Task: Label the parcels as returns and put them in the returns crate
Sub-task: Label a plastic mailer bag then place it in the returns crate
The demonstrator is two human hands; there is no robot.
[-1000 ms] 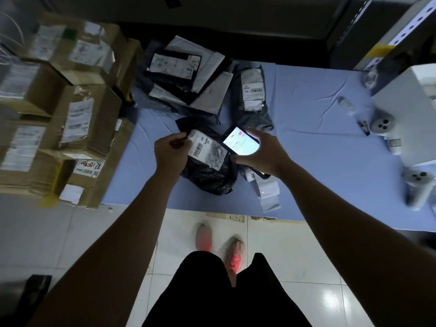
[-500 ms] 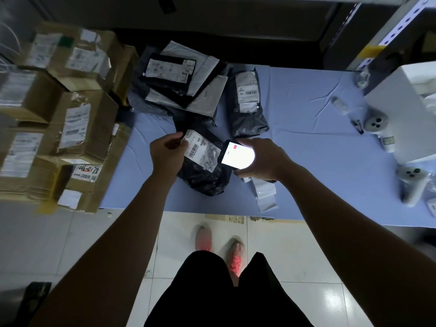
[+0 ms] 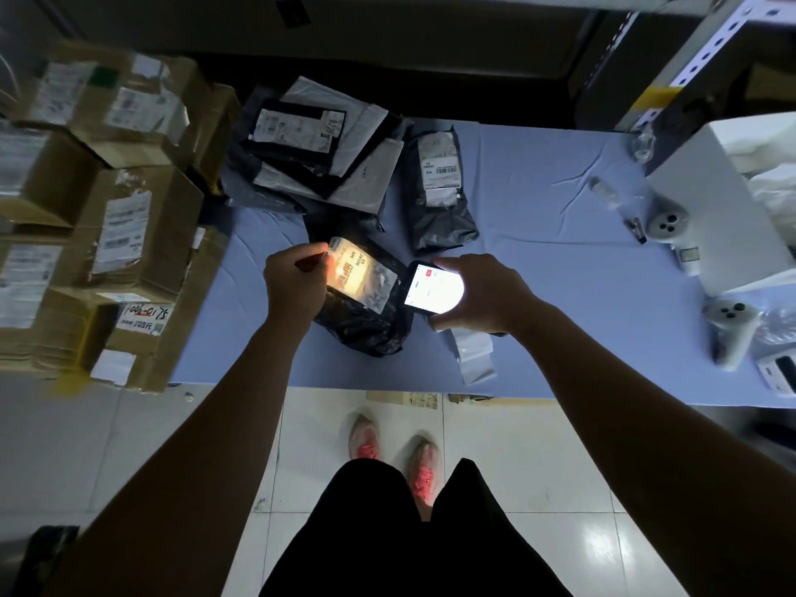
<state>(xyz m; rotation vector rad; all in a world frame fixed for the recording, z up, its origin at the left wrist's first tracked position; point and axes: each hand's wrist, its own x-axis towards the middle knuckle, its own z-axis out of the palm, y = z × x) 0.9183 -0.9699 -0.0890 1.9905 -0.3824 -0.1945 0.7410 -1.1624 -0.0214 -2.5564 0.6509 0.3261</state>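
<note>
A black plastic parcel [image 3: 366, 325] with a white shipping label [image 3: 362, 275] lies on the blue table [image 3: 538, 234]. My left hand [image 3: 293, 286] pinches the parcel's upper left edge beside the label. My right hand [image 3: 486, 295] grips a phone [image 3: 430, 293] with a bright screen, held just right of the parcel and tilted toward it. A warm light falls on the label. Another dark parcel [image 3: 439, 191] lies behind, and a pile of black and grey mailers [image 3: 318, 148] sits at the far left of the table.
Stacked cardboard boxes [image 3: 116, 217] stand at the left. A strip of label backing [image 3: 474, 355] lies by the front edge under my right wrist. A white box [image 3: 715, 209] and small white devices [image 3: 667, 219] occupy the right side. Metal shelving [image 3: 689, 58] rises at the far right.
The phone has tilted closer to the parcel, and a warm light now shines on the label. My left hand keeps its hold on the parcel's edge.
</note>
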